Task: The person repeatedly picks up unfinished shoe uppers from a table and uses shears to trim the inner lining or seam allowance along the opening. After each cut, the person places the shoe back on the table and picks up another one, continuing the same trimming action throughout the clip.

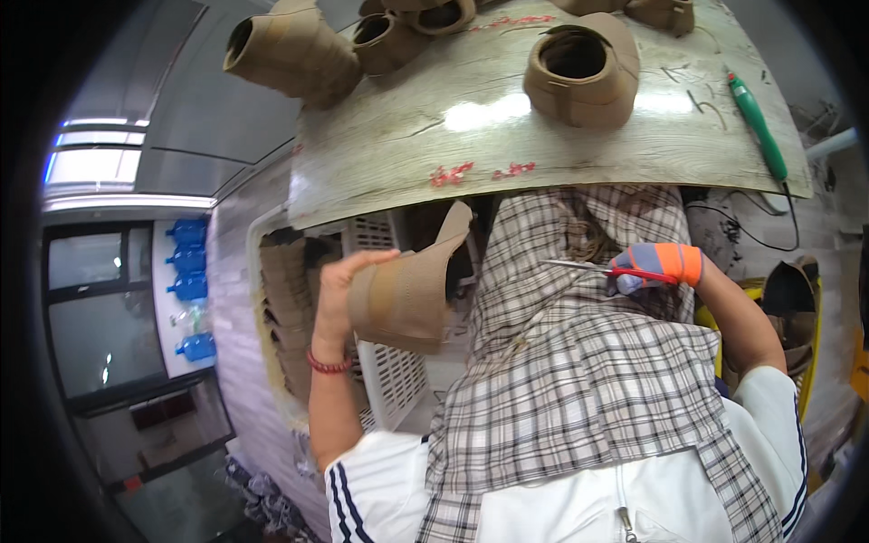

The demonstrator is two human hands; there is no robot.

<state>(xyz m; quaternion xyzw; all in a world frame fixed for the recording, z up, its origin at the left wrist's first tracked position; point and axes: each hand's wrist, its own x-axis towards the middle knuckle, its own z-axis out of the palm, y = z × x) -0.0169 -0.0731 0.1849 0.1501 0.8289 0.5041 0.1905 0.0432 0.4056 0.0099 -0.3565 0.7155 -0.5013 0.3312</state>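
Observation:
My bare left hand, with a red bead bracelet at the wrist, is closed on a tan fabric shoe upper. The upper hangs left of my lap, below the table's near edge, its long tongue-like flap pointing up. In my right hand, which wears an orange and grey glove, are red-handled scissors. Their blades point left across my checked apron, apart from the upper. Some brown scraps or threads lie on the apron close to the blade tips.
On the pale wood-look table stands another tan upper, with several more along its far side. A corded green pen-shaped tool lies at the right. Stacked uppers fill a white basket at my left; a yellow-rimmed bin stands right.

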